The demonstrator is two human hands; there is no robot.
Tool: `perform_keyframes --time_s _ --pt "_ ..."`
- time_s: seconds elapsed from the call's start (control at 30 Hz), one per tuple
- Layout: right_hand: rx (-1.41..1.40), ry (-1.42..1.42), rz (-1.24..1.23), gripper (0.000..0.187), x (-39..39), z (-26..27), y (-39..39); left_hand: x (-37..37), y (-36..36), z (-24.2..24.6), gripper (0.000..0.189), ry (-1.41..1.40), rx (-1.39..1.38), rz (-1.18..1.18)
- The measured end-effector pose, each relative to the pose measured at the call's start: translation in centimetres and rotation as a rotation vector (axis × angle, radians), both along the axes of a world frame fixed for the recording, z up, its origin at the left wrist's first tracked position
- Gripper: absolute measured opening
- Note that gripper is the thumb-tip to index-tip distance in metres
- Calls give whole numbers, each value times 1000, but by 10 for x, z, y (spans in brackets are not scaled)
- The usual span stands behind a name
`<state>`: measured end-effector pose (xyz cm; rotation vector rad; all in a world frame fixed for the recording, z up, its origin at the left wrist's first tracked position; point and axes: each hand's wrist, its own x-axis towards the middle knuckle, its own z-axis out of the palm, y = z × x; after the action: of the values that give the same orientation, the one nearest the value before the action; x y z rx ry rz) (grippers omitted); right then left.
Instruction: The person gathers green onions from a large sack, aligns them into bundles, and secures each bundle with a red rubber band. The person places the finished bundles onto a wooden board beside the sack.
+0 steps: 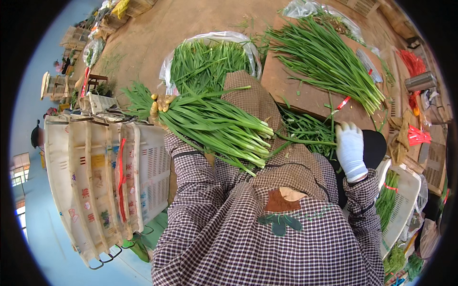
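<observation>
My left hand (161,107), in a stained tan glove, is closed around the leafy end of a bunch of garlic chives (222,125). The bunch lies across my lap over a brown checked apron (250,93), its pale cut ends pointing right. My right hand (349,152), in a white glove, is at the right side of my lap. A single green stalk (307,142) runs from near the pale ends to its thumb side, apparently pinched there. The fingertips are partly hidden. Loose green leaves (307,128) lie below the board, beside that hand.
A plastic-lined container (256,53) of greens stands ahead. On a brown board (279,78) lie a larger chive pile (329,60) and a red tie strip (343,103). Stacked white crates (93,178) rise at left. Another crate (404,200), with a tied bunch (388,200), stands at right.
</observation>
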<state>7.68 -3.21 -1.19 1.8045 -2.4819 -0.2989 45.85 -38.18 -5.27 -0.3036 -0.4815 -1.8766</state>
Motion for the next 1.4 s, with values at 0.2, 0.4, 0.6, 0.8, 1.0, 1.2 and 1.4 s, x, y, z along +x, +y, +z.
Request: perform_keyframes --time_s 0.2,0.4,0.6,0.8,1.0,1.2,1.4 --pt "-663 -445 502 62 68 28 -143 -22 7 38 22 3 -104 -53" --pt "-544 -929 643 23 94 -10 -198 -22 12 79 22 -41 -166 -58" --pt "435 93 96 12 -1 -24 -59 -11 22 97 23 5 -252 -25" --pt "-634 -1185 616 54 34 88 -177 -80 38 152 22 60 -496 -263" --pt "320 -1879 485 76 108 107 -251 -80 47 192 23 -18 -293 -140" --pt "453 -2767 -264 71 97 -24 -141 -19 0 73 18 -641 117 378" --pt "148 -2643 -308 44 80 -51 -77 17 3 -76 12 -586 611 309"
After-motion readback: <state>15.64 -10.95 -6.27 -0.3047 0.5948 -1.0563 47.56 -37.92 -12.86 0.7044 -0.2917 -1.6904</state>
